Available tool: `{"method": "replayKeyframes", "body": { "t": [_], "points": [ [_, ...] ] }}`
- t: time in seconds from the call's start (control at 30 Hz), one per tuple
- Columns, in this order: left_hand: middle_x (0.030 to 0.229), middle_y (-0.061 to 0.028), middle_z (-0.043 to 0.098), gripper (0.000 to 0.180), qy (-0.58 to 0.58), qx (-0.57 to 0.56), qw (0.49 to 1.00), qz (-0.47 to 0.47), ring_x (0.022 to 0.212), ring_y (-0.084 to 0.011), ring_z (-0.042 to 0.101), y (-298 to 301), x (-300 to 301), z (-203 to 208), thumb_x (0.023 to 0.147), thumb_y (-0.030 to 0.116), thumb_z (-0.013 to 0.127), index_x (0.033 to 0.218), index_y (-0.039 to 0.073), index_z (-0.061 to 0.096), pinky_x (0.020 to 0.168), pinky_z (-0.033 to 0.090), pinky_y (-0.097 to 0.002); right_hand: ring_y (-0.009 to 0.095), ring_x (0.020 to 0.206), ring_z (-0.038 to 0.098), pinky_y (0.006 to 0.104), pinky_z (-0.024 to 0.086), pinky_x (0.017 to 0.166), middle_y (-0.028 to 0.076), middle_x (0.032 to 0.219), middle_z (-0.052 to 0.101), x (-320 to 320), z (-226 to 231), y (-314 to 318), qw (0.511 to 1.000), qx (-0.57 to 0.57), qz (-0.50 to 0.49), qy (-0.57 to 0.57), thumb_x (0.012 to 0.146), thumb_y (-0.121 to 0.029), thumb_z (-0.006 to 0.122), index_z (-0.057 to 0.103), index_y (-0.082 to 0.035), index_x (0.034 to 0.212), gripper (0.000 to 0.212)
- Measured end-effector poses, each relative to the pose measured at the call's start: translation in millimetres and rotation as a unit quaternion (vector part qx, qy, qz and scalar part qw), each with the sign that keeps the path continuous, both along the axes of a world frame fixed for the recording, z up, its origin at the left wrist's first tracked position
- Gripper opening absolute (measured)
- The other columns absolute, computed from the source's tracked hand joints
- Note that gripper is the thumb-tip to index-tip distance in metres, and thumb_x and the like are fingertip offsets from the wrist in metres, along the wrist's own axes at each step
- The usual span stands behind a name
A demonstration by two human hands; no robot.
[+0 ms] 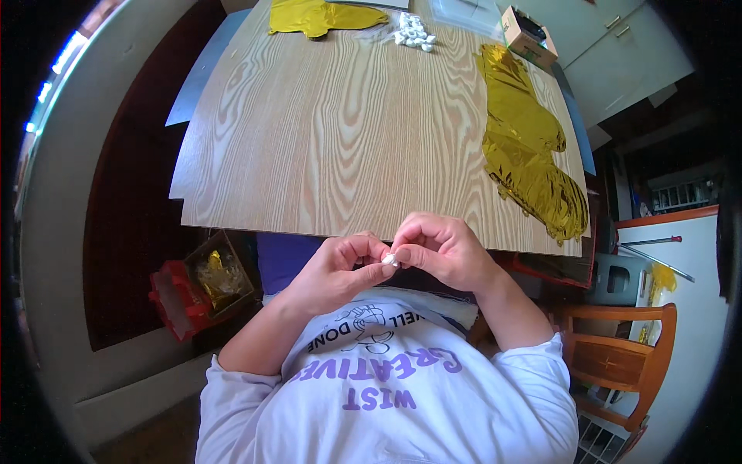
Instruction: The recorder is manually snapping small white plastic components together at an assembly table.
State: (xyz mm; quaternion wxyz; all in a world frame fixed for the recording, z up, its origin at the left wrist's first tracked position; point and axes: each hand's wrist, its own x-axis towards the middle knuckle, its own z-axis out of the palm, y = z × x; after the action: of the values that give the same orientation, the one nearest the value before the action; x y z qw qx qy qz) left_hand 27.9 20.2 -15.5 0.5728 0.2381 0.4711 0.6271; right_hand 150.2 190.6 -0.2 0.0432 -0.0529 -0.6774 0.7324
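Note:
Just off the table's near edge, in front of my chest, both hands meet at the fingertips. Between them is a small white piece (390, 261), too small to tell its exact kind. My left hand (337, 264) pinches it with thumb and forefinger from the left. From the right, my right hand (447, 251) is closed on the same piece, its thumb and forefinger pressed together. A pile of small white pieces (415, 34) that look similar lies at the far side of the table.
Flat gold foil sheets, like uninflated balloons (525, 124), lie along the right side of the wood-grain table (348, 131). Another gold foil piece (317, 17) is at the far left. A cardboard box (529, 37) stands far right. Below are a red box (176, 301) and a wooden chair (618, 359).

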Motion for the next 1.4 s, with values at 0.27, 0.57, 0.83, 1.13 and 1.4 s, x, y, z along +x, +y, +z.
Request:
{"method": "replayKeyframes", "body": {
  "t": [0.27, 0.57, 0.83, 1.13, 1.4],
  "points": [
    [0.082, 0.003, 0.059, 0.012, 0.091, -0.007, 0.996, -0.001, 0.073, -0.002, 0.05, 4, -2, 3, 0.086, 0.011, 0.068, 0.09, 0.001, 0.061, 0.061, 0.04, -0.0193, 0.014, 0.079, 0.062, 0.0269, 0.05, 0.071, 0.005, 0.087, 0.063, -3, 20, 14, 0.981, 0.176, 0.064, 0.051, 0.077, -0.002, 0.074, 0.065, -0.001, 0.09, 0.016],
    [0.085, 0.0011, 0.061, 0.004, -0.072, -0.029, 0.997, -0.024, 0.074, -0.0052, 0.053, 4, -6, 7, 0.086, 0.004, 0.061, 0.087, 0.001, 0.064, 0.067, 0.043, -0.021, 0.016, 0.073, 0.06, 0.0283, 0.051, 0.068, 0.008, 0.083, 0.059, -7, 23, 10, 0.963, 0.235, 0.085, 0.101, 0.076, 0.0, 0.067, 0.06, 0.0, 0.087, 0.013],
    [0.076, -0.0026, 0.062, 0.013, -0.25, -0.081, 0.963, -0.054, 0.069, -0.0112, 0.055, 5, -17, 1, 0.09, 0.012, 0.061, 0.088, 0.001, 0.067, 0.067, 0.044, -0.0257, 0.017, 0.067, 0.056, 0.0288, 0.047, 0.06, 0.006, 0.076, 0.053, -9, 22, 8, 0.954, 0.253, 0.074, 0.143, 0.072, 0.005, 0.064, 0.055, -0.001, 0.082, 0.015],
    [0.091, -0.0055, 0.063, 0.03, -0.219, 0.008, 0.974, 0.06, 0.076, -0.0127, 0.057, 10, -27, 14, 0.09, 0.005, 0.056, 0.119, -0.004, 0.06, 0.073, 0.047, -0.027, 0.009, 0.069, 0.06, 0.0236, 0.051, 0.064, 0.001, 0.08, 0.064, -38, 27, 66, 0.995, 0.091, -0.034, -0.028, 0.08, -0.004, 0.069, 0.061, -0.005, 0.087, 0.01],
    [0.097, -0.0082, 0.067, 0.027, -0.095, -0.04, 0.993, 0.058, 0.084, -0.0099, 0.061, -17, -30, 5, 0.088, -0.001, 0.06, 0.114, -0.006, 0.062, 0.076, 0.048, -0.021, 0.008, 0.057, 0.058, 0.0267, 0.055, 0.054, 0.003, 0.071, 0.061, -177, -2, 272, 0.944, 0.113, -0.269, -0.154, 0.083, -0.004, 0.068, 0.06, -0.003, 0.085, 0.008]
  ]
}}
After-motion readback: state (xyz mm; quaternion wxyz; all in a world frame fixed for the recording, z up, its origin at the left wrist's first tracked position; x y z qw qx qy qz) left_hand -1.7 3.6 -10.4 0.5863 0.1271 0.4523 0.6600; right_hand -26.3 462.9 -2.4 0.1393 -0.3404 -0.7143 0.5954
